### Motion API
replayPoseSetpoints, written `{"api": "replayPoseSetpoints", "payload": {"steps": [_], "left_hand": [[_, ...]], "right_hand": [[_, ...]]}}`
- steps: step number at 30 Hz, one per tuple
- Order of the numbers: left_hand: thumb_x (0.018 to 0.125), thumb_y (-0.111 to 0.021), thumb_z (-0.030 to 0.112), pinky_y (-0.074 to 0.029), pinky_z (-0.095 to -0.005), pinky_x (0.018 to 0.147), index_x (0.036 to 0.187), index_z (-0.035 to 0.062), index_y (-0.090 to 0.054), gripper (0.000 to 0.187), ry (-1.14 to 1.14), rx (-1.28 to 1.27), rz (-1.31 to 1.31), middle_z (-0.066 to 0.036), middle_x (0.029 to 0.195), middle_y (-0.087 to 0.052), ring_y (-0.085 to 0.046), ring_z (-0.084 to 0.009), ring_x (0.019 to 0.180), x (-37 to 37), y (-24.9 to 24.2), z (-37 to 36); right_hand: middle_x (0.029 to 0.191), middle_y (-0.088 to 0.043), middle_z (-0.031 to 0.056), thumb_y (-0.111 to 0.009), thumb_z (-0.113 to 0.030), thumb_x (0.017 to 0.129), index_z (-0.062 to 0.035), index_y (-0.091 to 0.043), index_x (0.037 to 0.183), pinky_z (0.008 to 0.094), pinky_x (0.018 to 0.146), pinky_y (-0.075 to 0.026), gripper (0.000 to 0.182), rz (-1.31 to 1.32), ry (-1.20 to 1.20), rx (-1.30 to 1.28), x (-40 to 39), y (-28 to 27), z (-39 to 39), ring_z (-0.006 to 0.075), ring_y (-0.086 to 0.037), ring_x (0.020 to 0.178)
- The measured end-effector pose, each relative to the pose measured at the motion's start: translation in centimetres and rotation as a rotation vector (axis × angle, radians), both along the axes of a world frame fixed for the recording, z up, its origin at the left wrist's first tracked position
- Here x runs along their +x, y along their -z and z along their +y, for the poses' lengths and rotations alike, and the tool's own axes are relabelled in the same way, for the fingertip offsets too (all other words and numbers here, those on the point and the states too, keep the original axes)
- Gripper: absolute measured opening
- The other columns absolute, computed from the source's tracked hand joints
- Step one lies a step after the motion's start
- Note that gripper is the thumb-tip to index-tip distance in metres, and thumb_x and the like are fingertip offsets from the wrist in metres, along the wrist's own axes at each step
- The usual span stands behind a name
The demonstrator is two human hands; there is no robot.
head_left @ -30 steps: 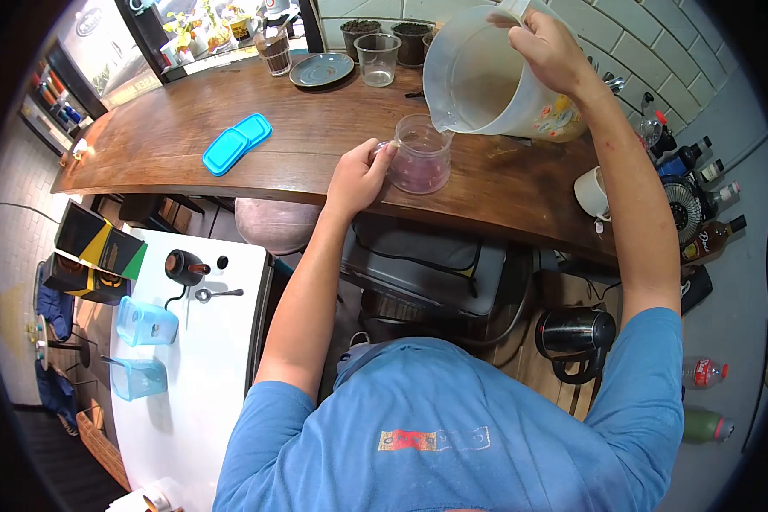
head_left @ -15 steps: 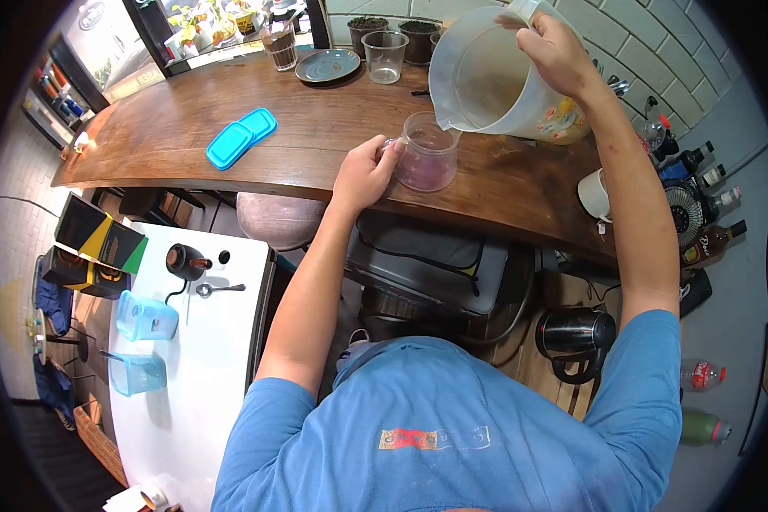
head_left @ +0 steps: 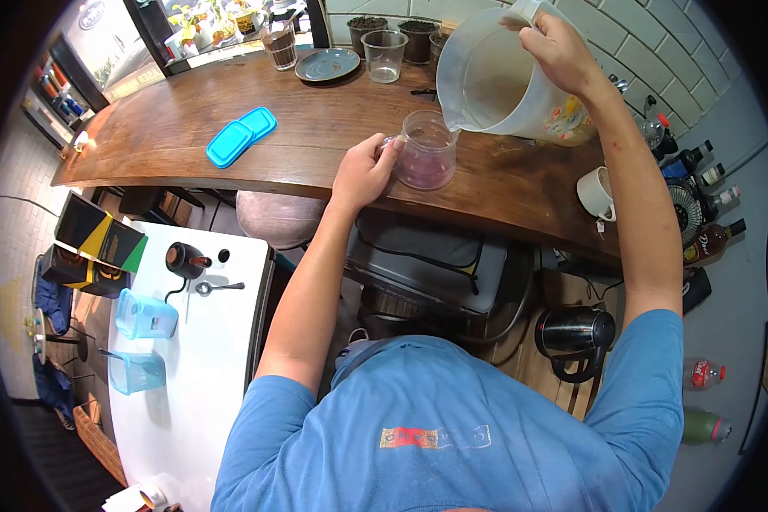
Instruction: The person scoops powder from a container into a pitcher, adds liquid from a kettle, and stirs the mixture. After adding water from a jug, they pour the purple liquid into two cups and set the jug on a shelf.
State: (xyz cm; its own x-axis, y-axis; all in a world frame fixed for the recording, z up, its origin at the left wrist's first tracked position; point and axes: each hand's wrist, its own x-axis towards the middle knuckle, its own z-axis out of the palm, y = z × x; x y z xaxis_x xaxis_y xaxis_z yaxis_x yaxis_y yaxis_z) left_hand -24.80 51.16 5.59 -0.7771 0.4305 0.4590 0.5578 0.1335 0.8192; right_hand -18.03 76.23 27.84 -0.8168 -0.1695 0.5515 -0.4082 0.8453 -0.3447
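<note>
A large translucent pitcher [head_left: 486, 81] with a flower print is tilted, its spout at the rim of a small clear pinkish jug [head_left: 427, 162]. My right hand [head_left: 556, 49] is wrapped round the pitcher's handle at the top. On the jug's left side, my left hand [head_left: 369, 171] grips its handle. The jug stands upright near the front edge of the wooden counter [head_left: 316, 145]. Whether liquid is flowing from the spout cannot be made out.
Two blue lids [head_left: 242, 137], a grey plate [head_left: 327, 65], a clear cup [head_left: 385, 56] and plant pots are on the counter. A white mug [head_left: 596, 193] and bottles stand right. Below are a white table [head_left: 200, 333] and a black kettle [head_left: 575, 334].
The pitcher has shifted slightly to the right with my right hand, uncovering more of the pot behind it. My left hand and the jug have barely moved.
</note>
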Motion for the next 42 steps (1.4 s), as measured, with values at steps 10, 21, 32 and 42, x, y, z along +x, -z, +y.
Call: {"api": "replayPoseSetpoints", "payload": {"steps": [10,21,32,42], "left_hand": [[0.092,-0.054,0.039,-0.039,-0.0355,0.057,0.075,-0.0015,-0.050,0.044,-0.004,0.009,-0.003,-0.015,0.061,-0.048,-0.043,-0.0248,0.057,0.0,0.0,0.0],[0.092,-0.054,0.040,-0.040,-0.0361,0.057,0.076,-0.0015,-0.052,0.045,-0.007,-0.018,-0.027,-0.015,0.061,-0.051,-0.048,-0.0264,0.057,0.0,-0.1,-0.1],[0.095,-0.053,0.034,-0.035,-0.0296,0.054,0.074,-0.0004,-0.047,0.041,-0.006,-0.014,0.011,-0.004,0.058,-0.039,-0.036,-0.0120,0.057,0.1,-0.1,0.0],[0.092,-0.054,0.039,-0.041,-0.0369,0.059,0.078,-0.0015,-0.054,0.043,-0.011,-0.042,-0.032,-0.017,0.064,-0.054,-0.050,-0.0291,0.060,0.3,-0.7,-0.2]], "right_hand": [[0.094,-0.064,0.0151,-0.048,-0.019,0.076,0.0048,-0.061,0.102,0.0341,0.081,-0.046,0.037,-0.015,0.043,-0.005,-0.1,-0.1,-0.3,0.0226,-0.059,0.089],[0.086,-0.064,0.0151,-0.047,-0.019,0.076,0.0014,-0.062,0.100,0.0347,0.075,-0.046,0.035,-0.109,0.160,0.075,1.1,-1.4,-1.7,0.0218,-0.059,0.082],[0.087,-0.064,0.0155,-0.047,-0.019,0.076,0.0024,-0.062,0.101,0.0349,0.076,-0.046,0.035,-0.046,0.105,0.048,0.0,-0.5,-0.8,0.0233,-0.059,0.083],[0.087,-0.064,0.0156,-0.048,-0.020,0.077,0.0020,-0.062,0.098,0.0353,0.076,-0.047,0.033,-0.023,0.129,0.035,-0.3,-0.2,-0.3,0.0234,-0.059,0.083]]}}
